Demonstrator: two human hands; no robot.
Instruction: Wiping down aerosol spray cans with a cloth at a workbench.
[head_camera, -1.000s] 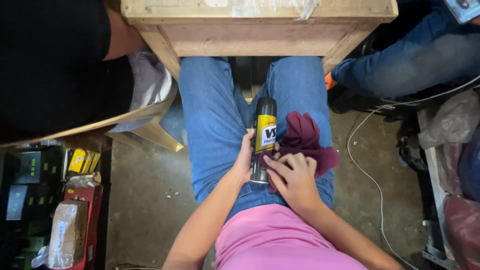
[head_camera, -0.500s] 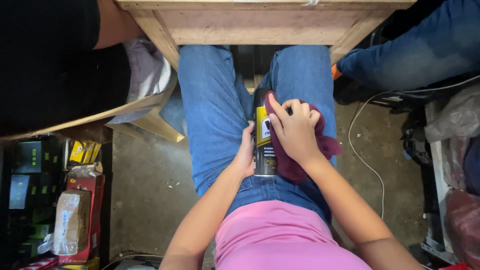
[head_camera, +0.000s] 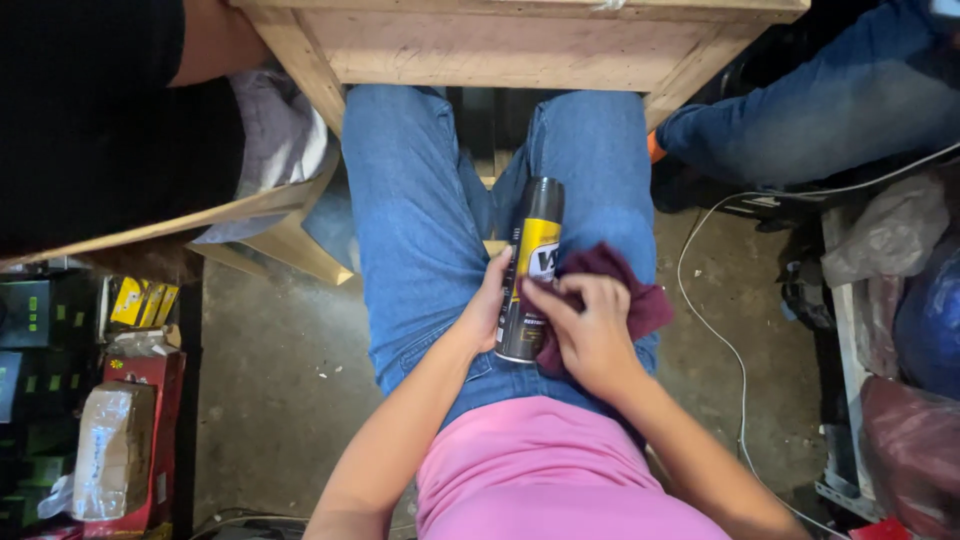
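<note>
I sit with my blue-jeaned legs under a wooden table (head_camera: 520, 45). A black and yellow spray can (head_camera: 531, 262) lies along my lap between my thighs. My left hand (head_camera: 486, 310) holds the can's lower left side. My right hand (head_camera: 585, 325) presses a dark maroon cloth (head_camera: 628, 290) against the can's lower right side, fingers curled over the cloth. The can's cap end points toward the table.
A person in black (head_camera: 90, 110) sits at the left by a wooden stool (head_camera: 280, 235). Another person's blue-jeaned leg (head_camera: 810, 110) is at the upper right. Boxes (head_camera: 120, 440) stand at the left, a white cable (head_camera: 720, 330) crosses the floor, and bags (head_camera: 890, 300) lie at the right.
My right hand with the cloth has slid down the can from its upper part toward its base. My left hand keeps its hold on the can.
</note>
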